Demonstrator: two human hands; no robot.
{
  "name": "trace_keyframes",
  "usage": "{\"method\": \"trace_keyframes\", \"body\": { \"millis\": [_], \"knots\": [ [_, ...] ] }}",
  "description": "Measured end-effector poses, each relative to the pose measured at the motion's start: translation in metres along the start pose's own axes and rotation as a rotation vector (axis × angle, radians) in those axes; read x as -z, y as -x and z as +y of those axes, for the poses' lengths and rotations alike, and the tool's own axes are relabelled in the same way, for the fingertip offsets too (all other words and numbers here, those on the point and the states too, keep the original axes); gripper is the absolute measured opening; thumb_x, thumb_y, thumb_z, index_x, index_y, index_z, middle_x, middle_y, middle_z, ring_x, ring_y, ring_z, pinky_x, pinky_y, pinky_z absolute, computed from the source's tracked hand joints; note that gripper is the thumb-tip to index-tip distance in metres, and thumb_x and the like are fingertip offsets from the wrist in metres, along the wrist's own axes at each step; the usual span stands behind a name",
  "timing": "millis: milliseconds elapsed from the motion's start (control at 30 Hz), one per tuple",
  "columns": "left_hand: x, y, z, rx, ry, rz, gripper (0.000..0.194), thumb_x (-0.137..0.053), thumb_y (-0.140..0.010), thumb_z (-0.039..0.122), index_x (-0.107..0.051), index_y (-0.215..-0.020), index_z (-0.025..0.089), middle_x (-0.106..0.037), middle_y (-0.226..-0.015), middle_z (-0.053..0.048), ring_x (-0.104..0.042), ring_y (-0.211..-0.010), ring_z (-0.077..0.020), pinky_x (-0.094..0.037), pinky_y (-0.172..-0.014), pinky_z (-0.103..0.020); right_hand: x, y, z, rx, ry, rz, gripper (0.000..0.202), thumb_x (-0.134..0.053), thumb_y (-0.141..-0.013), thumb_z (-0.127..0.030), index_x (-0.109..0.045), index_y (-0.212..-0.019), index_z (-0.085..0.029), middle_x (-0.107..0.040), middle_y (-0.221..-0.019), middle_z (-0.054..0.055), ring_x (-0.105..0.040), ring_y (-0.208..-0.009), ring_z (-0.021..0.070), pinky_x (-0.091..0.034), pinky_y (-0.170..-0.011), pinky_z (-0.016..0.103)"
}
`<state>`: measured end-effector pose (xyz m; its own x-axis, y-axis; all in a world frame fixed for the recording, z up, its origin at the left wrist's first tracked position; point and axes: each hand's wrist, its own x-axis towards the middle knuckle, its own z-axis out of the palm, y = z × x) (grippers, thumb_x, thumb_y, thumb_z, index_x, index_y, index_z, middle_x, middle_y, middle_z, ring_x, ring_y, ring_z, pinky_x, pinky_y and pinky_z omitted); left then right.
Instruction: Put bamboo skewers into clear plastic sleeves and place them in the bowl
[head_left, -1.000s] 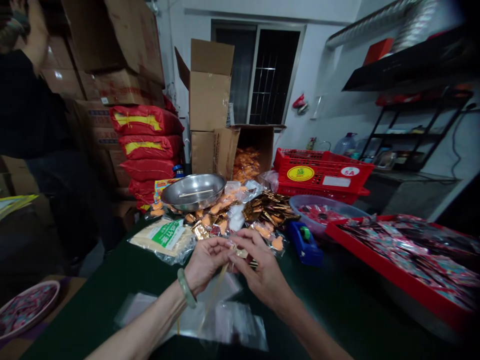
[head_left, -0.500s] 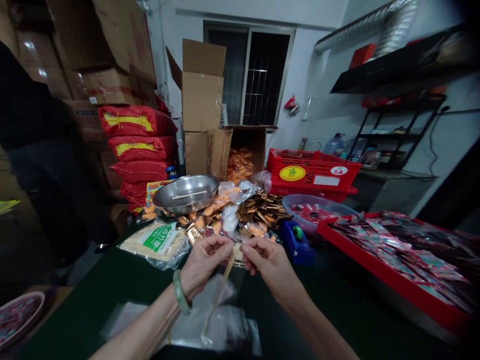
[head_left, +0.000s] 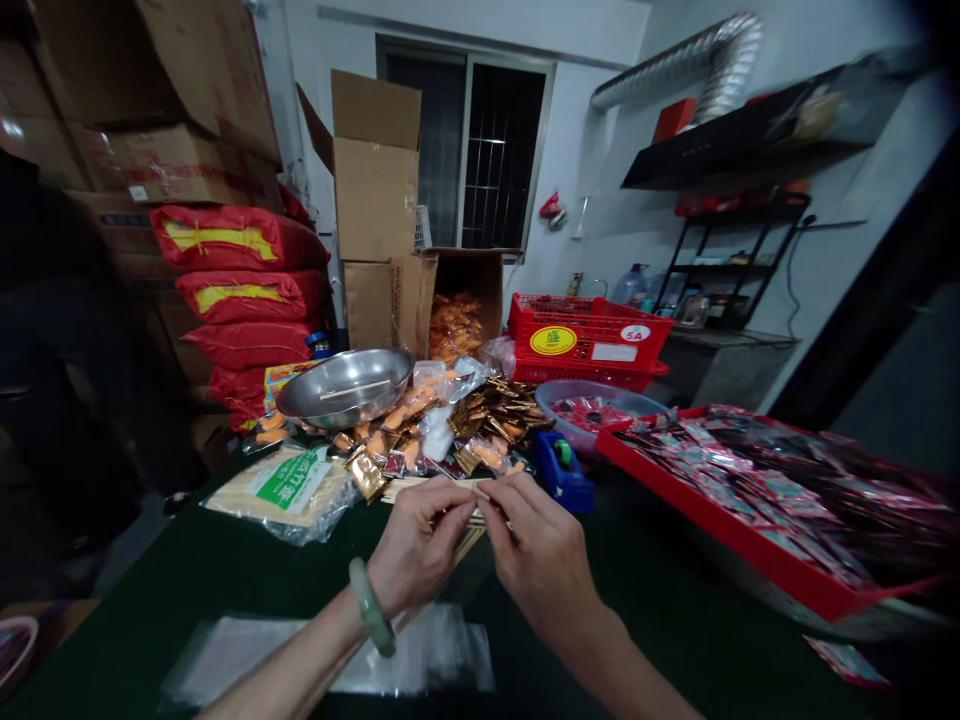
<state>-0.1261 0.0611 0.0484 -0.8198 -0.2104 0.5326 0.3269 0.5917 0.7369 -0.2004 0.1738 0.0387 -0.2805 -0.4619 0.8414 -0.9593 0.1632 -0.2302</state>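
My left hand (head_left: 421, 535), with a green bangle at the wrist, is closed around thin bamboo sticks (head_left: 469, 543) that slant down under it. The fingers of my right hand (head_left: 536, 540) pinch together right against the left fingertips. What they grip there is too small to make out. Just beyond, more pale sticks (head_left: 396, 487) lie on the dark green table. Clear plastic sleeves (head_left: 251, 655) are spread below my forearms. A bag of sticks with a green label (head_left: 289, 482) lies left of my hands, and a blue tape dispenser (head_left: 564, 480) stands to the right.
Gold packets (head_left: 502, 410) and orange pieces are heaped behind my hands, beside a steel bowl (head_left: 345, 388). A red tray (head_left: 720, 530) of pink packets fills the right side. Red baskets (head_left: 589, 335) stand behind. At far left, a person (head_left: 67, 350) stands in dark clothes.
My hands have come together, the right fingertips now meeting the left ones. The view has turned a little to the right, bringing a loose packet into sight at lower right.
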Motion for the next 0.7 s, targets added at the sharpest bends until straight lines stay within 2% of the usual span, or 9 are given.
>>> {"method": "trace_keyframes", "body": {
  "millis": [200, 300, 367, 433, 533, 633, 700],
  "knots": [
    [-0.004, 0.004, 0.003, -0.271, -0.422, -0.183, 0.027, -0.036, -0.083, 0.011, -0.058, -0.067, 0.013, -0.049, -0.063, -0.005, -0.043, -0.062, -0.0138, -0.032, -0.055, -0.024, 0.016, 0.010, 0.008, 0.040, 0.139, -0.129, 0.021, -0.039, -0.079, -0.011, -0.054, -0.065, -0.017, -0.053, -0.062, 0.004, -0.050, -0.056, 0.0137, -0.035, -0.054, 0.025],
    [-0.009, 0.003, 0.006, -0.351, -0.469, -0.239, 0.026, -0.036, -0.080, 0.008, -0.057, -0.066, 0.012, -0.049, -0.063, -0.005, -0.043, -0.062, -0.0140, -0.030, -0.054, -0.024, 0.020, 0.011, 0.011, 0.000, 0.083, -0.182, 0.017, -0.040, -0.075, -0.010, -0.049, -0.062, -0.018, -0.049, -0.060, 0.002, -0.046, -0.053, 0.0122, -0.033, -0.051, 0.023],
    [-0.011, 0.002, 0.011, -0.295, -0.368, -0.247, 0.028, -0.036, -0.082, 0.009, -0.058, -0.064, 0.012, -0.048, -0.060, -0.004, -0.044, -0.059, -0.0127, -0.031, -0.053, -0.023, 0.023, 0.012, 0.021, -0.093, 0.025, -0.169, 0.015, -0.039, -0.075, -0.012, -0.046, -0.064, -0.018, -0.048, -0.060, 0.001, -0.045, -0.052, 0.0115, -0.032, -0.049, 0.023],
    [-0.011, 0.001, 0.015, -0.195, -0.216, -0.237, 0.027, -0.041, -0.083, 0.014, -0.060, -0.064, 0.012, -0.049, -0.058, -0.003, -0.045, -0.057, -0.0114, -0.032, -0.053, -0.022, 0.034, 0.015, 0.036, -0.249, 0.025, -0.067, 0.013, -0.039, -0.076, -0.018, -0.046, -0.065, -0.019, -0.046, -0.058, 0.001, -0.043, -0.049, 0.0116, -0.032, -0.048, 0.024],
    [-0.006, 0.000, 0.015, -0.006, 0.013, -0.112, 0.022, -0.050, -0.080, 0.022, -0.063, -0.065, 0.012, -0.052, -0.057, -0.002, -0.046, -0.055, -0.0104, -0.035, -0.053, -0.021, 0.069, 0.034, 0.058, -0.535, 0.016, 0.070, 0.019, -0.043, -0.075, -0.034, -0.049, -0.063, -0.020, -0.046, -0.055, 0.001, -0.042, -0.048, 0.0130, -0.033, -0.048, 0.026],
    [0.001, -0.003, 0.008, 0.260, 0.291, 0.101, 0.020, -0.059, -0.074, 0.030, -0.064, -0.068, 0.012, -0.055, -0.055, -0.002, -0.048, -0.051, -0.0098, -0.037, -0.048, -0.020, 0.113, 0.073, 0.065, -0.770, -0.219, -0.231, 0.030, -0.055, -0.066, -0.050, -0.054, -0.058, -0.022, -0.048, -0.054, 0.002, -0.048, -0.049, 0.0127, -0.029, -0.047, 0.028],
    [0.004, -0.007, 0.004, 0.373, 0.469, 0.181, 0.021, -0.065, -0.068, 0.032, -0.064, -0.068, 0.011, -0.058, -0.057, -0.002, -0.052, -0.051, -0.0106, -0.039, -0.045, -0.019, 0.131, 0.100, 0.060, -0.858, -0.272, -0.259, 0.034, -0.054, -0.067, -0.055, -0.056, -0.061, -0.022, -0.049, -0.056, 0.003, -0.051, -0.050, 0.0107, -0.027, -0.047, 0.028]
  ]
}}
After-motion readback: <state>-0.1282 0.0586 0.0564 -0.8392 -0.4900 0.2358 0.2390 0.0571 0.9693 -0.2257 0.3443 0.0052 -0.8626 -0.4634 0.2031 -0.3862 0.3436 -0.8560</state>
